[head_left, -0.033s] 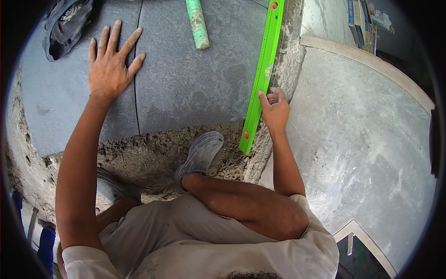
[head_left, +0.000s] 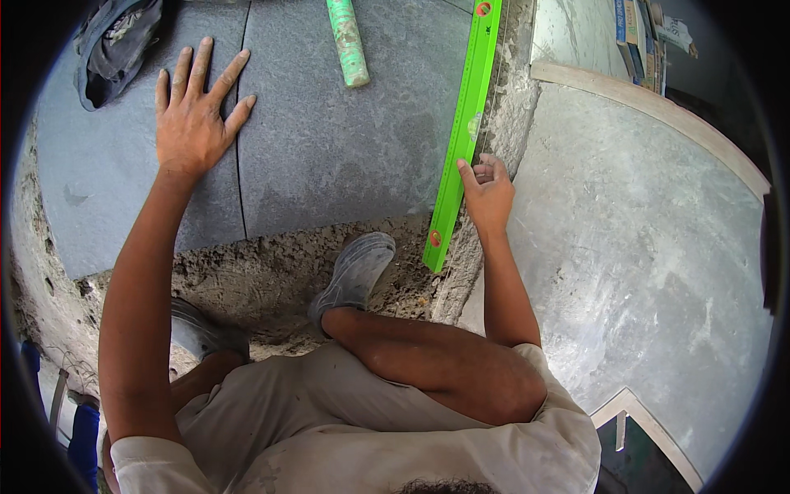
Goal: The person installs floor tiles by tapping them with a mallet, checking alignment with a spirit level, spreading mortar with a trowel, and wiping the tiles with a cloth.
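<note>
My left hand (head_left: 193,123) lies flat with fingers spread on dark grey floor tiles (head_left: 329,156), close to the joint between two of them. A long bright green spirit level (head_left: 454,177) lies along the tiles' right edge, running away from me. With its thumb on the level's face and its other fingers curled at the right edge, my right hand (head_left: 490,193) is closed on the level. A thin string runs beside the level near those fingers. Ahead of me, a green tube-shaped handle (head_left: 349,49), smeared with grey, rests on the tile; its far end is out of view.
A dark cloth-like bundle (head_left: 119,53) lies on the tile at far left. Rough mortar (head_left: 271,276) borders the tiles near my feet. To the right is a smooth grey slab (head_left: 642,230) with a pale edge strip (head_left: 650,103); boxes (head_left: 638,41) stand beyond it.
</note>
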A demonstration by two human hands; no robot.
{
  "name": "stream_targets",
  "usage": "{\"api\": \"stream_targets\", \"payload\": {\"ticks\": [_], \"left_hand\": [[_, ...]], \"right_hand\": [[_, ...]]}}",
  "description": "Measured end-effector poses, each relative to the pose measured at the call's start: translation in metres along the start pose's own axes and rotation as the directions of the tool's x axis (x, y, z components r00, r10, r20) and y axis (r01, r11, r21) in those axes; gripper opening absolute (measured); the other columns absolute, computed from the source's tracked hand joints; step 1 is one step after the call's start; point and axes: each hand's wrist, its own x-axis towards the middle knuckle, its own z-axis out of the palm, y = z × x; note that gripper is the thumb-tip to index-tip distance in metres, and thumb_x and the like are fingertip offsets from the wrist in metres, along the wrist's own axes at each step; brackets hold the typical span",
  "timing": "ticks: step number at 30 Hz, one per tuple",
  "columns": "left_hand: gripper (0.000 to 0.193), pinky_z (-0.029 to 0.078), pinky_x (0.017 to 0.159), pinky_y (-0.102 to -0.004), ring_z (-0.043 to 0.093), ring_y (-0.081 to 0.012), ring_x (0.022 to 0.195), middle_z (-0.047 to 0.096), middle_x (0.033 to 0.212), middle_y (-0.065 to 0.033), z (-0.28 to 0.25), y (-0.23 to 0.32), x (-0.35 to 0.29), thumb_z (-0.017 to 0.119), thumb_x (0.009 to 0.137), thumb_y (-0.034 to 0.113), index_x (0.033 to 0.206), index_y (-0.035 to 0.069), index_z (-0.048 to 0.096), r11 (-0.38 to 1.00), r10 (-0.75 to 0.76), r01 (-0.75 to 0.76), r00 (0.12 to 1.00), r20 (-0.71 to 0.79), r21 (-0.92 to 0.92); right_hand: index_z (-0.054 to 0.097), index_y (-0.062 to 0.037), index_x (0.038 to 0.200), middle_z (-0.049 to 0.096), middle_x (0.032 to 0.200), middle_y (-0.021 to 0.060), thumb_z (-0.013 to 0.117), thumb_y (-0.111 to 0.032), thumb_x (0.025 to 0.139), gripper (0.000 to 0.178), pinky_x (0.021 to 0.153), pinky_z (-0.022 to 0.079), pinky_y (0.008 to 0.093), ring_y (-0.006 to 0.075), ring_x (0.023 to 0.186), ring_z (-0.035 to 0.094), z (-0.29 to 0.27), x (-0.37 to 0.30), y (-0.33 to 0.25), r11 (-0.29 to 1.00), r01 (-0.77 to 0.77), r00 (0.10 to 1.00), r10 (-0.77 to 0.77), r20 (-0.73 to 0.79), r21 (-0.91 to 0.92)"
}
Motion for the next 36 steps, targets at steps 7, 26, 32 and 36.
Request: {"api": "stream_targets", "payload": {"ticks": [7,26,32,36], "left_hand": [[0.059,0.016,0.121,-0.0503,0.022,-0.0274,0.148,0.024,0.161,-0.0036,0.0,-0.003,0.004,0.045,0.095,0.06,0.15,0.043,0.033,1.0,0.005,-0.005,1.0,-0.009,0.003],[0.059,0.015,0.117,-0.0549,0.022,-0.0368,0.147,0.025,0.16,-0.0148,0.019,-0.003,0.007,0.048,0.096,0.052,0.151,0.033,0.037,0.98,0.137,-0.168,0.958,-0.251,-0.104],[0.061,0.013,0.117,-0.0566,0.022,-0.0393,0.146,0.024,0.16,-0.0167,0.017,-0.004,0.007,0.05,0.095,0.053,0.15,0.03,0.04,0.983,0.131,-0.154,0.969,-0.209,-0.097],[0.06,0.014,0.117,-0.0559,0.02,-0.0388,0.147,0.023,0.16,-0.0163,0.018,-0.004,0.007,0.047,0.096,0.052,0.151,0.03,0.039,0.986,0.13,-0.148,0.972,-0.196,-0.081]], "right_hand": [[0.064,0.001,0.115,0.069,0.089,0.0124,0.08,-0.035,0.08,0.053,0.064,0.053,0.033,0.0189,0.068,0.066,-0.007,0.005,0.001,0.997,-0.008,0.999,0.011,-0.035,0.079],[0.063,-0.0064,0.117,0.068,0.094,0.0066,0.077,-0.044,0.079,0.055,0.065,0.053,0.0361,0.0204,0.074,0.066,-0.004,0.0,0.007,0.99,-0.106,0.994,0.106,0.009,0.089],[0.064,-0.0072,0.116,0.068,0.094,0.0066,0.077,-0.044,0.08,0.053,0.066,0.053,0.0366,0.0208,0.074,0.067,0.0,0.0,0.01,0.984,-0.12,0.993,0.118,0.021,0.131],[0.063,-0.0071,0.116,0.068,0.093,0.0066,0.077,-0.043,0.08,0.052,0.067,0.053,0.0378,0.021,0.076,0.067,0.002,-0.001,0.01,0.986,-0.098,0.995,0.097,0.013,0.135]]}}
